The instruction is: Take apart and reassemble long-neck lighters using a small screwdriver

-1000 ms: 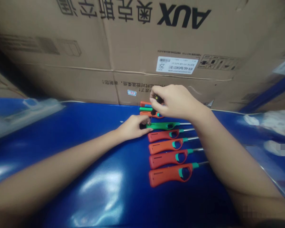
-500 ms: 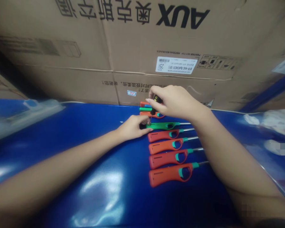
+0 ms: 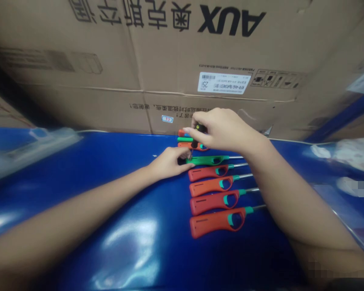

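Note:
My right hand [image 3: 216,128] is closed around the black handle of a screwdriver [image 3: 195,143], whose thin shaft points down at the end of a green gas lighter [image 3: 204,161]. Thumb and fingers of my left hand [image 3: 172,161] pinch that same end of the green lighter against the blue surface. Whether the screwdriver tip sits in a screw is too small to tell. Nearer to me lie several red and orange lighters in a column, among them a red one [image 3: 208,173] and the closest orange one [image 3: 216,224]. Just beyond my hands is another orange lighter [image 3: 185,145], partly hidden.
A large cardboard box [image 3: 109,76] with upside-down print stands along the back of the blue table [image 3: 79,234]. Clear plastic packaging [image 3: 45,145] lies at the left. White wrapped items [image 3: 354,155] and a blue post [image 3: 346,111] are at the right.
The screwdriver handle and my right hand's fingers have turned slightly. My left hand and the lighters stay in place; the view has shifted a little.

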Demonstrator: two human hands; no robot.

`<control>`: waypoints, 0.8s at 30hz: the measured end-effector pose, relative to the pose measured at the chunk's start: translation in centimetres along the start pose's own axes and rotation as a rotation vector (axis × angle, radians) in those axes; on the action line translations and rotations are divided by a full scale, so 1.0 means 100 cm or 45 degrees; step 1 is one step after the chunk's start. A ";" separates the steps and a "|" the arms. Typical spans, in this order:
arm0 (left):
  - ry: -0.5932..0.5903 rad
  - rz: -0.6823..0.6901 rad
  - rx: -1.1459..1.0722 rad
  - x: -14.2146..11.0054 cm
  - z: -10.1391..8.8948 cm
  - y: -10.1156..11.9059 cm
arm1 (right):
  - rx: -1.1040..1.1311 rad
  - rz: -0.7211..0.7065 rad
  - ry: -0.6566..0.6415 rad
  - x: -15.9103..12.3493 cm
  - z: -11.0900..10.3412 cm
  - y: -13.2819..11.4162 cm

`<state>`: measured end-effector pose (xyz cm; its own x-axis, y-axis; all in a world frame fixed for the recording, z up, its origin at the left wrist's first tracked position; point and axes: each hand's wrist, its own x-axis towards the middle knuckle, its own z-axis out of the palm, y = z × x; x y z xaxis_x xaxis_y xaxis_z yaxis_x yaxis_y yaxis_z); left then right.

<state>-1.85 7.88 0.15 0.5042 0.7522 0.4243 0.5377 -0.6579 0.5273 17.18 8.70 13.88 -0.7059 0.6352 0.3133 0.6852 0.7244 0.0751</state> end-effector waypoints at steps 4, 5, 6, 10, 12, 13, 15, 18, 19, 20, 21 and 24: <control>-0.007 0.010 -0.005 0.001 -0.001 0.001 | 0.068 -0.058 -0.001 -0.001 0.000 0.000; -0.008 0.009 -0.001 0.001 -0.001 0.001 | 0.085 -0.068 0.003 -0.001 0.001 0.000; -0.008 0.008 0.006 0.001 -0.001 0.001 | 0.091 -0.077 0.011 -0.001 0.002 0.000; -0.014 0.008 -0.003 0.001 -0.001 0.002 | 0.115 -0.082 0.011 -0.001 0.003 -0.001; -0.020 0.005 -0.019 0.001 -0.001 0.002 | 0.108 -0.055 -0.017 -0.001 0.002 -0.001; -0.018 0.002 -0.018 0.001 -0.001 0.002 | 0.086 -0.041 -0.025 -0.001 0.001 -0.001; -0.015 -0.002 -0.008 0.000 -0.001 0.001 | 0.043 -0.027 -0.027 0.000 -0.001 -0.001; -0.015 -0.002 -0.017 0.000 -0.001 0.000 | 0.066 -0.017 -0.044 -0.001 -0.002 0.001; -0.015 0.000 -0.023 0.000 -0.001 0.000 | 0.079 -0.009 -0.062 -0.001 -0.002 0.001; -0.015 0.002 -0.026 0.000 -0.001 0.000 | 0.082 0.000 -0.074 -0.001 -0.002 0.001; -0.013 0.003 -0.025 0.000 -0.001 0.000 | 0.070 0.009 -0.074 -0.001 -0.002 0.002; -0.007 0.003 -0.011 0.000 -0.001 0.000 | 0.041 -0.003 -0.045 -0.001 -0.003 0.001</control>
<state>-1.90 7.88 0.22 0.5092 0.7502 0.4218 0.5303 -0.6595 0.5328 17.43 8.64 14.12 -0.7137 0.6423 0.2794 0.6779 0.7338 0.0448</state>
